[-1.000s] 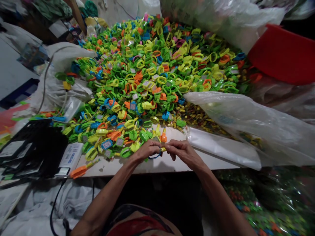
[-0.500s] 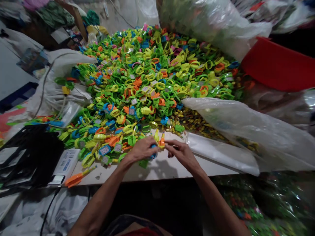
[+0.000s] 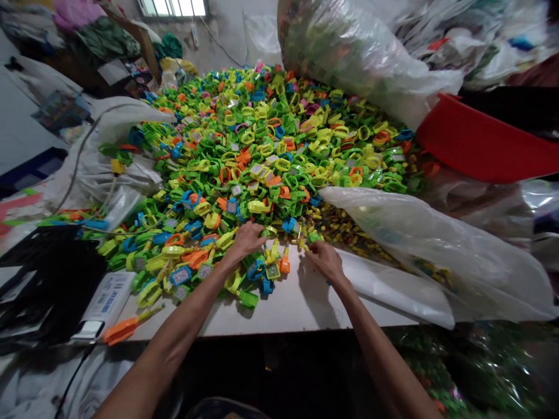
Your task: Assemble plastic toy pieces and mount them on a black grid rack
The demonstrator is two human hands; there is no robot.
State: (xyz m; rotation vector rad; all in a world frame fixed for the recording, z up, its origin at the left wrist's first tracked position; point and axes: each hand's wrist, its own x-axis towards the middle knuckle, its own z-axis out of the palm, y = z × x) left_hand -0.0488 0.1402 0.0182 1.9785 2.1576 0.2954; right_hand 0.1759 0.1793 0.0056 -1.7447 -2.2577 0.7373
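Green, yellow and orange plastic toys (image 3: 259,206) make a big heap on a white table (image 3: 279,317). Both arms (image 3: 187,314) reach forward. The left hand (image 3: 250,240) is palm down at the heap's front, fingers bent a bit. The right hand (image 3: 327,260) curls in, fingertips near small yellow bits (image 3: 303,245). I can't tell if either holds anything.

Toy watches (image 3: 258,173) heaped on table (image 3: 279,319), box (image 3: 106,299) at left, plastic sheeting (image 3: 454,256) at right, window (image 3: 174,7) behind
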